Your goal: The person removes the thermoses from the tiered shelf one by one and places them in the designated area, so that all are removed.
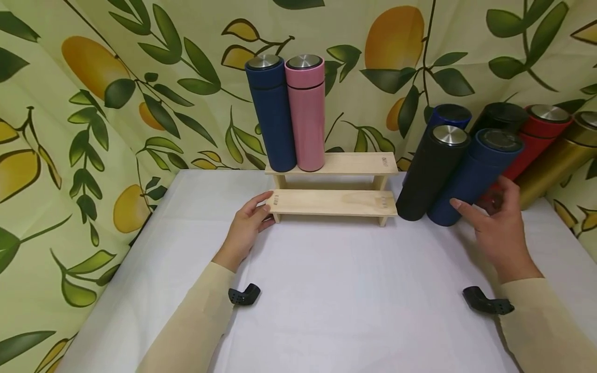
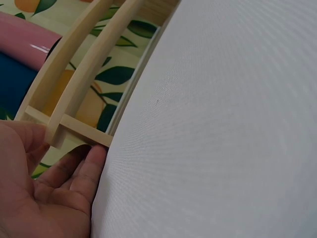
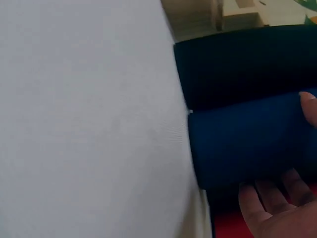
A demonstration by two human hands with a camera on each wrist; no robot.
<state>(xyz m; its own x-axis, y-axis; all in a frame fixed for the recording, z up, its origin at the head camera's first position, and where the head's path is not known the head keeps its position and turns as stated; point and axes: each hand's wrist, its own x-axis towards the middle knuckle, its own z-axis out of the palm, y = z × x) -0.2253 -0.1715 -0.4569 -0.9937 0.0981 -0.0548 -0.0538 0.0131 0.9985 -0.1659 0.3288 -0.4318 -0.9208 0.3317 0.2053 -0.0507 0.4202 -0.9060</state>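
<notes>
This looks like a staged recording corner; the kind of building cannot be told. Cloth (image 1: 345, 28) printed with fruit and leaves hangs left of the left hand (image 1: 246, 225), right of the right hand (image 1: 503, 233) and beyond both. The surface (image 1: 354, 290) beneath them is covered in white, and a black device (image 1: 244, 295) juts inward behind each hand.

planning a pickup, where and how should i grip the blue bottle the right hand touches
Probably the cylindrical body of the blue bottle, below its lid, from the right, where the right hand is: the silver-lidded black bottle crowds its left side.
</notes>
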